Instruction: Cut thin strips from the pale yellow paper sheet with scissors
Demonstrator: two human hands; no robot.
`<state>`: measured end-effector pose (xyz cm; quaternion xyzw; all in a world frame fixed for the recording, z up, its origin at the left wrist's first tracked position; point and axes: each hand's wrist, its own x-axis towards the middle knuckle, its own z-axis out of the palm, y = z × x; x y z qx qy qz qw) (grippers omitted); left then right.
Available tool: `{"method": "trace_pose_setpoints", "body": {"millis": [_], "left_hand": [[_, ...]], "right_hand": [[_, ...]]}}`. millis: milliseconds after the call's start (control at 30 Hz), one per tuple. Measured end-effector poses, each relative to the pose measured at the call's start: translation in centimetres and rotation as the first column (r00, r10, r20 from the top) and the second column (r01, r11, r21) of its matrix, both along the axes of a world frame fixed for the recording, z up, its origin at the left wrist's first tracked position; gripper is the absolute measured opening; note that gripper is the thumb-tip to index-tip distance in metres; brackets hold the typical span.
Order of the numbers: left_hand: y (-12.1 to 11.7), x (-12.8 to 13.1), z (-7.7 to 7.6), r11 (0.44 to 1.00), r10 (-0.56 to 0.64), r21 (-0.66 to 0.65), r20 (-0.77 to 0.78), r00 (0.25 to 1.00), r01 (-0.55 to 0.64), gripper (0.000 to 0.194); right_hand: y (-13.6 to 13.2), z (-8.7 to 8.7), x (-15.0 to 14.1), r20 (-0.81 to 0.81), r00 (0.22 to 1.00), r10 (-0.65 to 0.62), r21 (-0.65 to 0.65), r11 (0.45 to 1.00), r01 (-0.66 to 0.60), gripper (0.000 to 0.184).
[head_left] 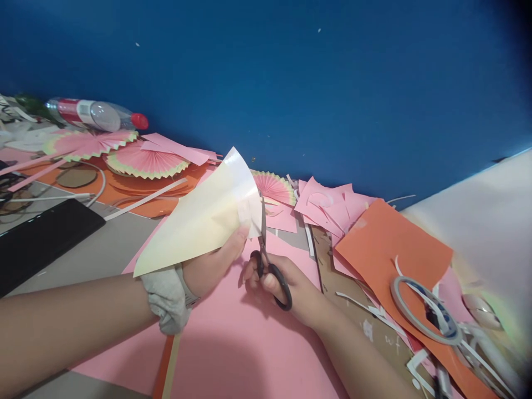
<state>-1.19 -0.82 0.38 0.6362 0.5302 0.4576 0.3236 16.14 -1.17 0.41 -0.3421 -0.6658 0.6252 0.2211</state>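
My left hand (214, 266) pinches a pale yellow, fan-shaped piece of paper (203, 213) near its curved right edge, with the thumb on its face. The paper's point reaches back over my wrist, which wears a grey scrunchie (168, 299). In my right hand (286, 288) are black-handled scissors (266, 260), my fingers through the loops. Their blades point upward alongside the paper's curved edge; whether they touch it I cannot tell. Beneath both hands lies a large pink sheet of paper (233, 338).
Pleated pink paper fans (145, 160) lie along the blue wall (266, 83), below a plastic bottle (100, 113) on its side. A black phone-like slab (50, 238) is at left. Orange paper (394, 238) and a tape roll (451, 335) lie at right, among paper scraps.
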Motion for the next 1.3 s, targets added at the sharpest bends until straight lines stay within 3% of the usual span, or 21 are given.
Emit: {"method": "trace_pose_setpoints", "body": {"millis": [433, 967, 1300], "left_hand": [[-0.01, -0.09, -0.07, 1.000, 0.000, 0.008, -0.021, 1.000, 0.000, 0.034], [-0.02, -0.09, -0.13, 0.999, 0.001, -0.040, -0.015, 1.000, -0.002, 0.034], [0.08, -0.04, 0.00, 1.000, 0.027, 0.009, -0.056, 0.998, -0.026, 0.034]], "right_hand": [[0.01, 0.14, -0.14, 0.018, 1.000, -0.024, 0.006, 1.000, 0.024, 0.051], [-0.06, -0.20, -0.22, -0.058, 0.997, -0.048, -0.078, 0.996, 0.043, 0.043], [-0.02, -0.06, -0.24, -0.058, 0.997, -0.050, -0.098, 0.994, 0.044, 0.041]]}}
